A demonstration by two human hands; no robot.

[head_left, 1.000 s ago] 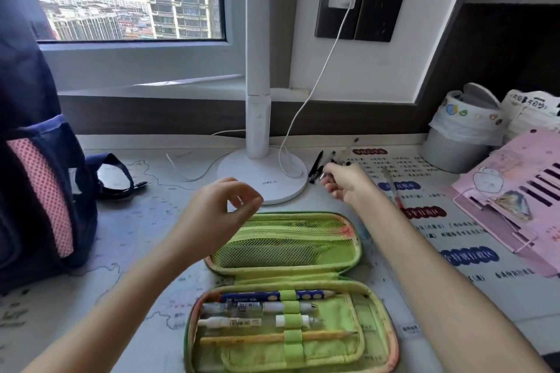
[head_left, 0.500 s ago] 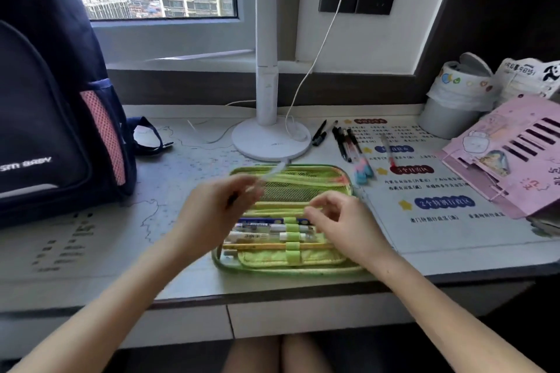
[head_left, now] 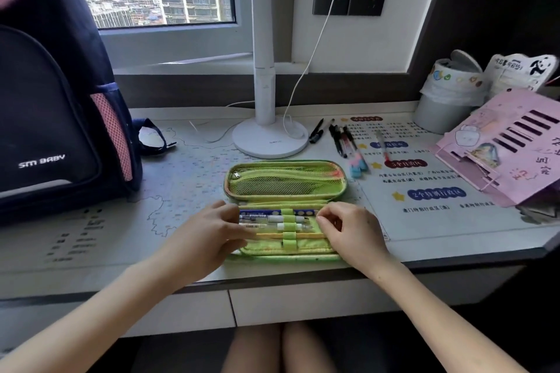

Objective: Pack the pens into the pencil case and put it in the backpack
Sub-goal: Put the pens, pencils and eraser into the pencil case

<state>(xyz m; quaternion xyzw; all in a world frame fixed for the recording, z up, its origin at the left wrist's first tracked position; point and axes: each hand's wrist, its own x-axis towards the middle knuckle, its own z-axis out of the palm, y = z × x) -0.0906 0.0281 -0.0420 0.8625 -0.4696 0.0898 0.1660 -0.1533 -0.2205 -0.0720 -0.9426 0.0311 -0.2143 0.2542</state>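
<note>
On open green pencil case: left hand at left end, fingers together on slotted pens; right hand at right end, fingers curled, grip not discernible.

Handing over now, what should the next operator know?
Left hand: fingers on the left ends of the pens in the pencil case; grip unclear.
Right hand: fingers curled at their right ends; grip unclear.
Done: several pens sit under the case's elastic loops; case lies open.
To do: loose pens beside the lamp base, then zip the case and put it in the backpack.
</note>
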